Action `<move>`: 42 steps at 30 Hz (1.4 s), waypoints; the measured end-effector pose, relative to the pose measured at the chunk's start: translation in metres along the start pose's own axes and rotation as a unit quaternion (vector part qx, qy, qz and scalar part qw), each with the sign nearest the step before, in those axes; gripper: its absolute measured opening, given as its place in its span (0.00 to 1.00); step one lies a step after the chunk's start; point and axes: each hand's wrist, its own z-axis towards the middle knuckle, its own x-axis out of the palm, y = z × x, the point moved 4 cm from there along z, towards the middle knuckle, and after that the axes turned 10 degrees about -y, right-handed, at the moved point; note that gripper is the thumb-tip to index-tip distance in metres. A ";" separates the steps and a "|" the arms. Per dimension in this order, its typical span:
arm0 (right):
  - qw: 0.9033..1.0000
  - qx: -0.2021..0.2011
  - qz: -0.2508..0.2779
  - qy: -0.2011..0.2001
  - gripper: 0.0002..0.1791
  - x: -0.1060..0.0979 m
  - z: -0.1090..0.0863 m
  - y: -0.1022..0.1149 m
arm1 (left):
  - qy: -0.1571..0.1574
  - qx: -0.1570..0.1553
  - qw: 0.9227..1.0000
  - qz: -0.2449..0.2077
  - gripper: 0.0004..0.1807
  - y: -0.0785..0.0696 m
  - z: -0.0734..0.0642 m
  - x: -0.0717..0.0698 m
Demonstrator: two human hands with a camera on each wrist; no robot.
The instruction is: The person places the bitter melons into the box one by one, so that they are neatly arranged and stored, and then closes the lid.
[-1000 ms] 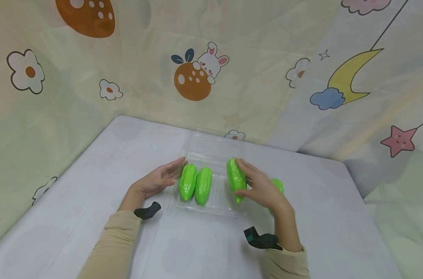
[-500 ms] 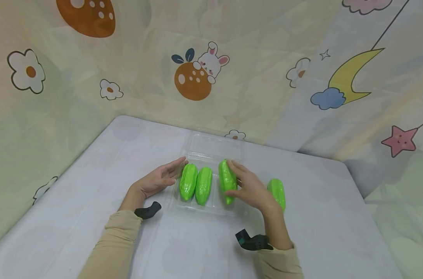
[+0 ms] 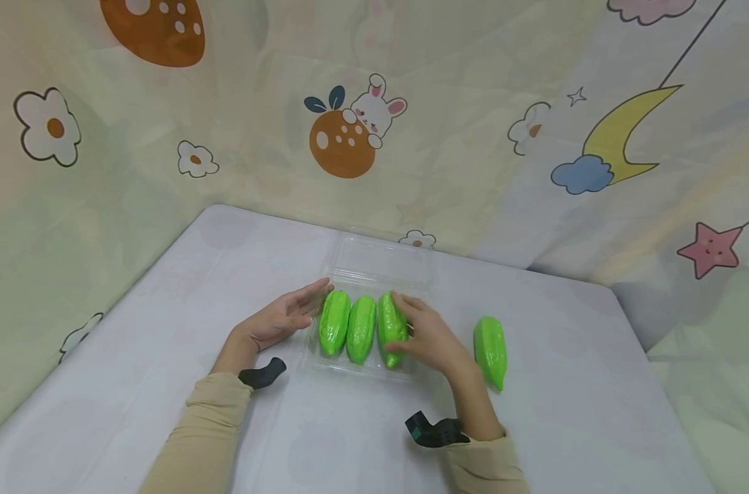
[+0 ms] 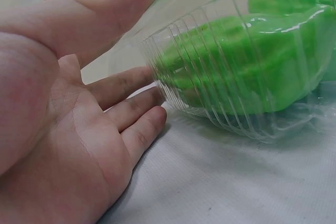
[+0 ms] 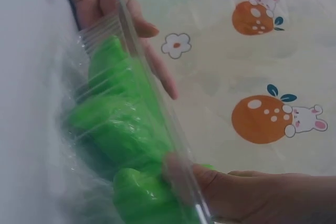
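Green gourd (image 3: 387, 328), rightmost of three in the clear box (image 3: 348, 368), is being pinched by the right hand (image 3: 431, 336), the box being touched by the straight-fingered left hand (image 3: 281, 318), jamming against its neighbour (image 3: 361, 331) being risked by any hard leftward push.

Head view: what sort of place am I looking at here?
Probably a small screened-off filming corner, though I can't be sure. A white table with rounded corners stands against creased pale sheeting printed with cartoon flowers and a moon, and black plastic-looking devices are worn on both wrists.
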 end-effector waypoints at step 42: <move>0.999 0.040 -0.018 0.003 0.54 0.016 0.000 0.005 | -0.003 -0.002 1.000 0.006 0.44 0.001 0.001 0.000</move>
